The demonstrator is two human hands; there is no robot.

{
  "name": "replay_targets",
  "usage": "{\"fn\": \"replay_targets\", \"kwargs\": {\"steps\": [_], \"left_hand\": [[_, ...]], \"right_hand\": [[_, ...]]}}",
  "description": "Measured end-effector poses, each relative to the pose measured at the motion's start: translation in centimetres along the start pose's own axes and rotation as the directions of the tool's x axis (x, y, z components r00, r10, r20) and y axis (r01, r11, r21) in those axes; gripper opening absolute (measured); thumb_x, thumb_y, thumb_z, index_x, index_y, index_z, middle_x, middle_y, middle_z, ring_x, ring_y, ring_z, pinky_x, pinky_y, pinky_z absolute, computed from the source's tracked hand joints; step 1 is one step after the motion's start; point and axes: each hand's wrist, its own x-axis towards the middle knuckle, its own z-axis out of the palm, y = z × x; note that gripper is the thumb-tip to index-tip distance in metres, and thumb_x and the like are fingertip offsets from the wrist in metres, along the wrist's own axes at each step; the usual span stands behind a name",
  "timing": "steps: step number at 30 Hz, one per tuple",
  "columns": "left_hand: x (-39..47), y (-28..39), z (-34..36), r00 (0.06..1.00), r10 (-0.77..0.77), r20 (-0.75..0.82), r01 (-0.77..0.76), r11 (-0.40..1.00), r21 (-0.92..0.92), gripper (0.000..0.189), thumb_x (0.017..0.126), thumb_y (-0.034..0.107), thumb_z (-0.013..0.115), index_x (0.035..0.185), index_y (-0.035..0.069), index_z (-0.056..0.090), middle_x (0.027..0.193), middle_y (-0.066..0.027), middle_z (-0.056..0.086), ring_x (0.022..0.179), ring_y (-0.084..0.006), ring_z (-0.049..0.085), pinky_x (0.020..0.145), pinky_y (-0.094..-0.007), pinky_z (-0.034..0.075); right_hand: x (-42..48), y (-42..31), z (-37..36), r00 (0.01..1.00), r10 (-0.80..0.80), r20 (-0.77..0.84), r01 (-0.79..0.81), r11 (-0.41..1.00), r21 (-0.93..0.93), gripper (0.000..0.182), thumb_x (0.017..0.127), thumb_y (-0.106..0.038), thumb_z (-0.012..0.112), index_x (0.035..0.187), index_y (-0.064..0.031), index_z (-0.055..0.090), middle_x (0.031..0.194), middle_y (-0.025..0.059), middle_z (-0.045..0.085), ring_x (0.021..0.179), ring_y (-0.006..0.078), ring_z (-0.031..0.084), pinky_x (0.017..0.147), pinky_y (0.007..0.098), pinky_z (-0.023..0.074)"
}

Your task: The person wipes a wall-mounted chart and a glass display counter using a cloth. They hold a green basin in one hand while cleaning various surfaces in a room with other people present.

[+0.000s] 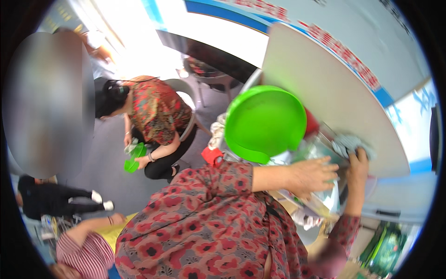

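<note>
My left hand (pixel 313 176) is spread palm down with its fingers apart, over or against clear plastic packaging (pixel 332 200) on the worktop; whether it touches the plastic is unclear. Farther right, my right hand (pixel 359 158) grips a grey cloth (pixel 348 143) near the foot of a pale upright panel (pixel 324 87). A bright green, round, shallow plastic piece with a rim (pixel 266 122) lies left of the cloth and above my left forearm. Part of a red object (pixel 311 122) shows behind its right edge.
On the left, a seated person in a patterned shirt (pixel 156 108) holds a smaller green plastic piece (pixel 135 158) and a pale cloth. A person in a striped top (pixel 85 244) is at the lower left, another in black (pixel 52 197) beyond. Green packaging (pixel 383 249) stands lower right.
</note>
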Motion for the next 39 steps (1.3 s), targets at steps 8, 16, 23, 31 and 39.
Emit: {"fn": "replay_targets", "kwargs": {"steps": [8,16,23,31,39], "left_hand": [[-0.4,-0.6,-0.2,0.995,-0.001,-0.101,-0.017,0.984,-0.179,0.078,0.063,0.04,0.089,0.126,0.003,0.064,0.14,-0.0192,0.055,0.138,-0.0373,0.045,0.121,-0.0529,0.031],[-0.6,-0.9,0.3,0.973,0.019,-0.23,-0.045,0.993,-0.107,0.077,0.065,0.04,0.088,0.129,0.003,0.065,0.137,-0.0187,0.059,0.14,-0.0371,0.046,0.121,-0.0548,0.031],[-0.5,-0.2,-0.4,0.986,0.013,-0.167,-0.029,0.995,-0.091,0.084,0.069,0.046,0.086,0.138,0.006,0.06,0.154,-0.0211,0.045,0.151,-0.0374,0.031,0.123,-0.0618,0.019],[-0.7,-0.3,-0.3,0.981,-0.044,-0.189,0.033,0.998,-0.061,0.107,0.069,0.051,0.085,0.155,0.01,0.037,0.166,-0.0235,0.022,0.156,-0.039,0.018,0.124,-0.0635,0.011],[-0.2,-0.2,0.0,0.98,-0.061,-0.191,0.04,0.993,-0.116,0.114,0.066,0.051,0.086,0.158,0.011,0.032,0.162,-0.0273,0.026,0.154,-0.0426,0.021,0.123,-0.0651,0.014]], "right_hand": [[2.1,-8.0,-3.7,0.998,0.009,0.066,-0.042,0.854,0.519,0.036,0.093,0.001,0.054,0.128,0.0,0.064,0.125,0.0221,0.056,0.112,0.0377,0.058,0.098,0.0406,0.0464],[-4.6,2.0,-1.7,0.94,0.31,0.139,-0.321,0.945,0.063,0.036,0.097,-0.009,0.053,0.13,0.0025,0.062,0.136,0.0287,0.052,0.127,0.0452,0.049,0.107,0.05,0.0408],[-5.4,0.1,-1.6,0.951,0.298,0.086,-0.304,0.951,0.054,0.042,0.098,-0.013,0.049,0.134,0.0086,0.052,0.14,0.0316,0.048,0.133,0.0471,0.044,0.113,0.0499,0.0351],[-1.4,-9.7,-4.5,0.925,0.149,0.349,-0.315,0.813,0.489,0.05,0.104,-0.02,0.042,0.147,0.0052,0.045,0.151,0.0317,0.04,0.142,0.0479,0.038,0.117,0.0514,0.0318],[-7.3,0.1,-2.3,0.917,0.345,0.203,-0.377,0.914,0.148,0.049,0.106,-0.021,0.039,0.148,0.0034,0.047,0.154,0.0326,0.037,0.144,0.049,0.035,0.117,0.0527,0.0322]]}}
